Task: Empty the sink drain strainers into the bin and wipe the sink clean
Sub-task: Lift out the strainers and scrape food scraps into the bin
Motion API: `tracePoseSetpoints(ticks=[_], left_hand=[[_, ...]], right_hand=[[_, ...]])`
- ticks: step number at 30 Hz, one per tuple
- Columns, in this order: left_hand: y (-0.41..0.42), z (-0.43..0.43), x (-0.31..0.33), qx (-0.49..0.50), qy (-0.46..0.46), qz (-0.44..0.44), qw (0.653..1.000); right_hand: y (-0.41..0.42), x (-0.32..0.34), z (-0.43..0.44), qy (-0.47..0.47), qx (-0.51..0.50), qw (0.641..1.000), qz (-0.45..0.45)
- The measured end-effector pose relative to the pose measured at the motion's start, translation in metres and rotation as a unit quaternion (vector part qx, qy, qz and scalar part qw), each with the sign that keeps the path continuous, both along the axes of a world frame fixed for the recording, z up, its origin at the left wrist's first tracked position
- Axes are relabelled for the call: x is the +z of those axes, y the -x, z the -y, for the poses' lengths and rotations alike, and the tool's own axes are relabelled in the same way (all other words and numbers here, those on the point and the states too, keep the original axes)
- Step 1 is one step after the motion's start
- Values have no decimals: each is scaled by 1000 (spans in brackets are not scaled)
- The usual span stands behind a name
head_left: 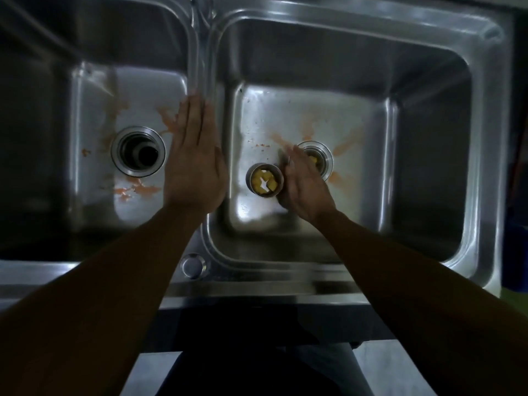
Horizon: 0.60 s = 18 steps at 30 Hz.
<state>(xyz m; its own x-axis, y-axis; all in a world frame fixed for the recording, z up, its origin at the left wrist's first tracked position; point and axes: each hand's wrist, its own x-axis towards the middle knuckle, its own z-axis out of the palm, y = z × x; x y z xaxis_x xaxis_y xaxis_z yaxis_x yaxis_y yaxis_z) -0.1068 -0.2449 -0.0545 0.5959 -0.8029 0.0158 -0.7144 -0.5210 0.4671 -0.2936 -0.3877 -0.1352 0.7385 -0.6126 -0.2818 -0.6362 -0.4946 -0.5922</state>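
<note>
A double steel sink (285, 270) fills the view. The left basin's drain (138, 151) is bare, with no strainer in it. On the right basin's floor stands a loose metal strainer (264, 180) holding yellow and white scraps. A second strainer (317, 160) with yellow bits sits in the right drain. My left hand (195, 158) lies flat with straight fingers over the divider between the basins. My right hand (303, 185) hovers with straight fingers between the loose strainer and the right drain, holding nothing and partly covering the drain.
Orange smears (134, 190) stain the floors of both basins, around each drain. A round metal cap (193, 265) sits on the front rim. A tap's base (201, 4) stands at the top of the divider. A dark wall edge runs along the right.
</note>
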Motion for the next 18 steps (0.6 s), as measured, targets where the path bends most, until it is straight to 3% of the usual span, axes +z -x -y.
tracePoseSetpoints(ticks=[7,18], left_hand=[[0,1,-1,3,-5,6,1000],[1,1,-3,-4,10,12,1000]], right_hand=[[34,-1,31,85,66,971,-215],[29,-8,47,163,192,923,-290]])
